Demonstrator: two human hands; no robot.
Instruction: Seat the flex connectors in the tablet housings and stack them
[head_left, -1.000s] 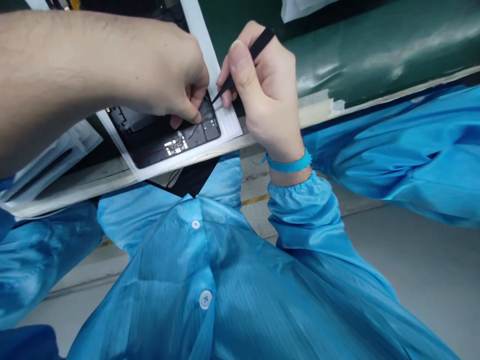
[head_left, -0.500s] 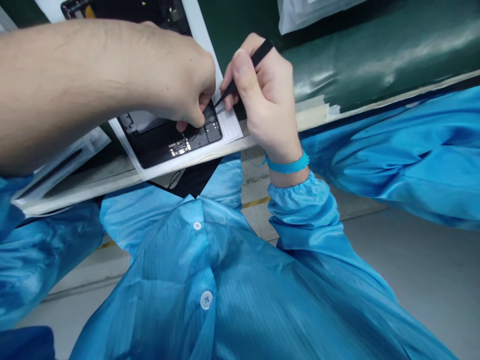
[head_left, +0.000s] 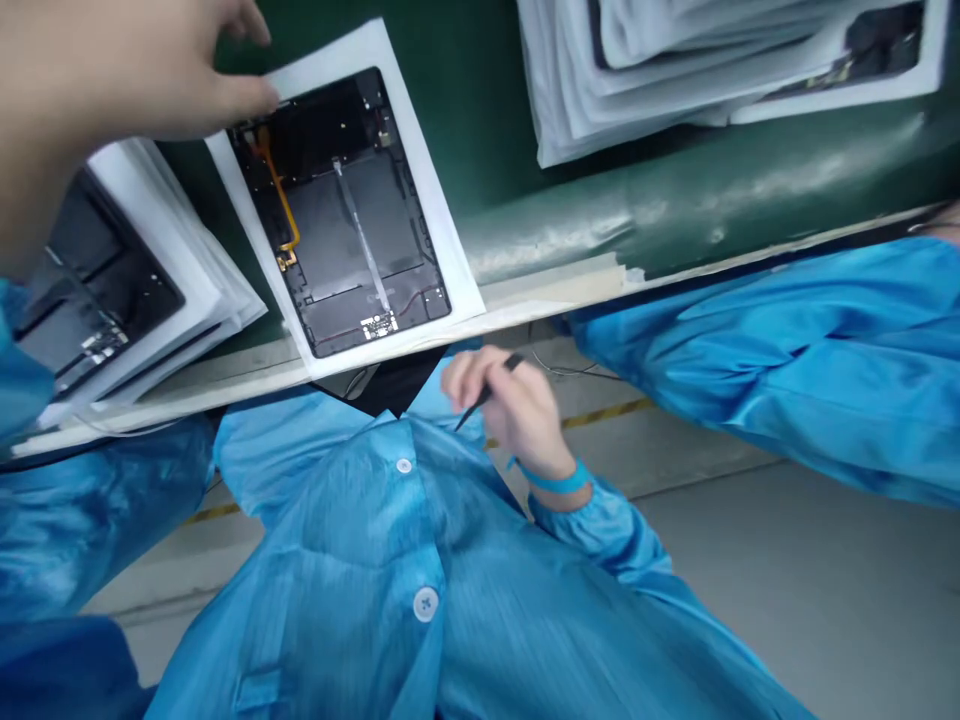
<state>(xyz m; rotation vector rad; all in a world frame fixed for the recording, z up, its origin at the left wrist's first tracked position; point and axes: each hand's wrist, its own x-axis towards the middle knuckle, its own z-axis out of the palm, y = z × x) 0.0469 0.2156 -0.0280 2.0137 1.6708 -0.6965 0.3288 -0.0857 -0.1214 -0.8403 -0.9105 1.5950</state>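
Note:
An opened tablet housing [head_left: 397, 235] lies inside up on a white foam sheet [head_left: 435, 205] at the table edge. In it show an orange flex cable [head_left: 287, 210], a silvery ribbon cable [head_left: 360, 225] and a small circuit board [head_left: 379, 326]. My left hand [head_left: 172, 75] is over the sheet's far left corner, thumb and fingers apart. Its thumb tip overlaps that corner; whether it touches cannot be told. Below the table edge, in front of my body, my right hand [head_left: 525, 405] grips black tweezers [head_left: 474, 405], tip pointing down and left.
On the left stands a stack of white foam sheets [head_left: 214, 265] with another tablet housing [head_left: 97, 290] on top. More stacked foam sheets [head_left: 566, 110] lie at the upper right on the green mat [head_left: 480, 130]. People in blue clothing [head_left: 787, 370] sit on both sides.
My left hand has left the lower part of the housing and moved to its far left corner. My right hand has drawn back below the table edge with the tweezers.

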